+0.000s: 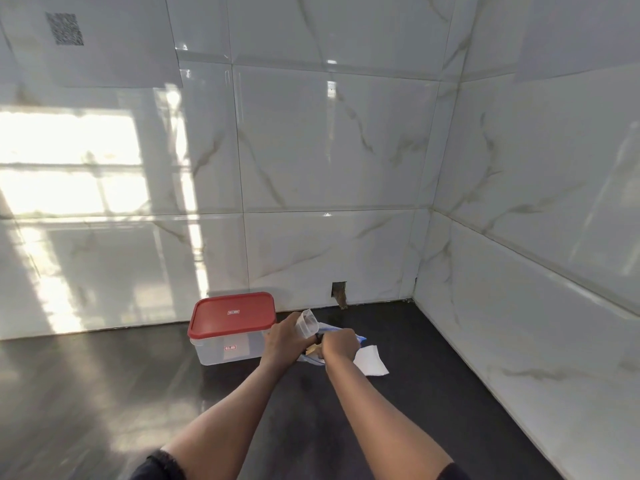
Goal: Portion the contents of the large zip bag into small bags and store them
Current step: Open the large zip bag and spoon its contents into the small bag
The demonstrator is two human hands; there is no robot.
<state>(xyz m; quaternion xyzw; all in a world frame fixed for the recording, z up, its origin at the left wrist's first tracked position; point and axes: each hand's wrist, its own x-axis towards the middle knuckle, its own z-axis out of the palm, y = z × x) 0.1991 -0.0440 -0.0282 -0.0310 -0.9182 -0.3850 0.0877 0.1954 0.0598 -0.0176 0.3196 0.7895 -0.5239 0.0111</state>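
My left hand (282, 341) grips a clear plastic measuring cup (308, 322), tilted up and to the right, above the dark counter. My right hand (339, 345) is curled over the large zip bag (341, 330), which has a blue strip and lies on the counter; something tan (314, 348) shows between my hands. Most of the bag is hidden under my hands. A flat white piece (371, 361), which may be small bags or paper, lies just right of my right hand.
A clear storage box with a red lid (232, 315) stands left of my hands against the tiled wall. The dark counter (138, 393) runs into a corner of marble-look tiles. A small hole (339, 292) is cut in the back wall tile.
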